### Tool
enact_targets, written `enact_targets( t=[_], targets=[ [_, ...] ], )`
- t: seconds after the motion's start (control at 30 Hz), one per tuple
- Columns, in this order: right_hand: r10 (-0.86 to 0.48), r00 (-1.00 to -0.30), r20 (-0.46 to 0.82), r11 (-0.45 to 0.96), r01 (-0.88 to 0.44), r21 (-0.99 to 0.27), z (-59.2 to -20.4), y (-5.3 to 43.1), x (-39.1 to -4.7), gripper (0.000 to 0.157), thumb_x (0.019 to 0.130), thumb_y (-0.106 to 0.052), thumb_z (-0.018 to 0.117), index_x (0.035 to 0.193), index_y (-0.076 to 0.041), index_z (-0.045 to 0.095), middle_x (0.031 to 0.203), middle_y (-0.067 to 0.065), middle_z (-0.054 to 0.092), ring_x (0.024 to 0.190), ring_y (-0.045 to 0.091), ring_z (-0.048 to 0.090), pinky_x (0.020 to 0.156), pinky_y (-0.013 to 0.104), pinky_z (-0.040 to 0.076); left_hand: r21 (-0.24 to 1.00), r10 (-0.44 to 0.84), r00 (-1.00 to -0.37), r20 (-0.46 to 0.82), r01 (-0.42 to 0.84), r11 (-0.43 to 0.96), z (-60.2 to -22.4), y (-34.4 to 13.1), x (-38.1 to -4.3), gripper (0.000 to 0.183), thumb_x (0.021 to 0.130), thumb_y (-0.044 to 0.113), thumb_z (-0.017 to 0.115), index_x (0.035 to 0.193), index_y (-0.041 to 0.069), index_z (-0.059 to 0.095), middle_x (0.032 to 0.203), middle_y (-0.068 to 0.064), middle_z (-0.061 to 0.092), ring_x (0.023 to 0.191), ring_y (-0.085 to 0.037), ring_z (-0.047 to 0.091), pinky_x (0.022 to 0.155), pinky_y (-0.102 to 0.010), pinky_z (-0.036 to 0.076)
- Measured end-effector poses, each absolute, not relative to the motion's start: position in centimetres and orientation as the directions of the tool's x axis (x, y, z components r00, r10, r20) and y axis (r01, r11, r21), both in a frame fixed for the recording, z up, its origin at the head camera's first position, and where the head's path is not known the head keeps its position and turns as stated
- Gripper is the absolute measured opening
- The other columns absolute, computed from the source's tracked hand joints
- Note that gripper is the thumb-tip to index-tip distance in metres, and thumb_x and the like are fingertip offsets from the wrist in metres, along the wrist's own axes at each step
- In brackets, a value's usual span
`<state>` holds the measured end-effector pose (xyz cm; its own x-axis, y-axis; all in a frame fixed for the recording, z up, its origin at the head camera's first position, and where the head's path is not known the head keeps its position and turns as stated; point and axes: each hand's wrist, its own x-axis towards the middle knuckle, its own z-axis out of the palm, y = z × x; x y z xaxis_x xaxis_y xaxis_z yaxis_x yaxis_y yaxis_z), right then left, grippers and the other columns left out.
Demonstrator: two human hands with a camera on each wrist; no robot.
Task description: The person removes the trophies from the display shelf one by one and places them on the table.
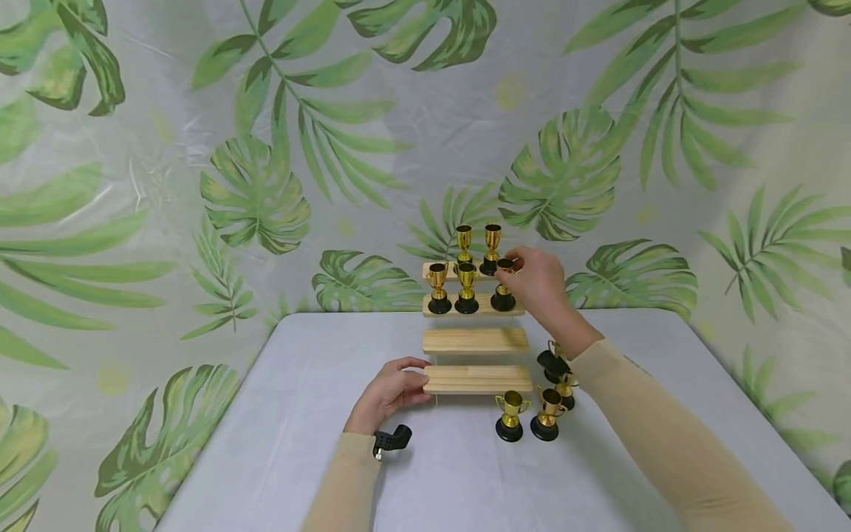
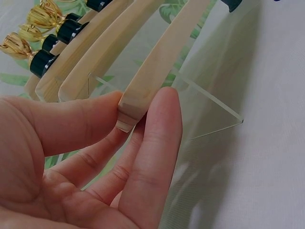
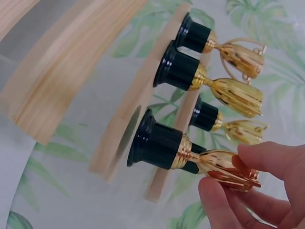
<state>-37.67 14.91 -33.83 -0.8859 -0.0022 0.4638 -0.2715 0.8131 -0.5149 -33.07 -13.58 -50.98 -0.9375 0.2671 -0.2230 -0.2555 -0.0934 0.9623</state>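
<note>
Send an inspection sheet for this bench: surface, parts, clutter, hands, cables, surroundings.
Surface: white-covered table.
Parts: four-tier wooden rack; two top-tier trophies; two second-tier trophies beside the held trophy; at least four table trophies near the rack's right end, rear ones partly hidden.
Clutter: nothing seen.
Left hand: pinches the lowest tier at its left end; black device at the wrist.
Right hand: pinches the held trophy by its cup; base contact with tier unclear.
Cables: nothing seen.
Surroundings: leaf-print backdrop.
</note>
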Motion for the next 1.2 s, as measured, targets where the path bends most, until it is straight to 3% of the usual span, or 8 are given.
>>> enact_targets(
  t=[0.53, 0.9, 1.2],
  targets=[
    [-0.077, -0.865, 0.496, 0.8, -0.35, -0.487, -33.4, 15.9, -35.4, 0.04, 0.09, -0.029, 0.075, 0.124, -0.008, 0.07, 0.103, 0.014, 0.072, 0.081, 0.027, 0.068, 0.064, 0.043, 0.055, 0.965, 0.273, -0.938, -0.215, -0.247, -0.088, -51.1, -13.4, -33.0, 0.041, 0.09, -0.001, 0.067, 0.129, -0.005, 0.057, 0.106, -0.022, 0.064, 0.081, -0.024, 0.069, 0.073, -0.037, 0.062],
    [-0.097, -0.848, 0.521, 0.783, -0.388, -0.486, -32.5, 16.3, -33.7, 0.038, 0.09, -0.023, 0.075, 0.124, -0.008, 0.069, 0.101, 0.013, 0.072, 0.08, 0.027, 0.071, 0.063, 0.044, 0.058, 0.967, 0.283, -0.935, -0.213, -0.244, -0.076, -50.9, -13.7, -33.0, 0.043, 0.091, -0.002, 0.067, 0.132, -0.004, 0.056, 0.104, -0.021, 0.067, 0.083, -0.025, 0.069, 0.075, -0.037, 0.062],
    [-0.088, -0.835, 0.543, 0.756, -0.41, -0.51, -32.1, 17.1, -32.4, 0.038, 0.089, -0.023, 0.077, 0.124, -0.011, 0.07, 0.097, 0.009, 0.071, 0.076, 0.023, 0.07, 0.055, 0.037, 0.056, 0.969, 0.281, -0.937, -0.209, -0.237, -0.068, -50.9, -13.6, -32.9, 0.044, 0.091, -0.002, 0.066, 0.134, -0.003, 0.056, 0.109, -0.023, 0.066, 0.09, -0.028, 0.069, 0.078, -0.039, 0.061]
  ],
)
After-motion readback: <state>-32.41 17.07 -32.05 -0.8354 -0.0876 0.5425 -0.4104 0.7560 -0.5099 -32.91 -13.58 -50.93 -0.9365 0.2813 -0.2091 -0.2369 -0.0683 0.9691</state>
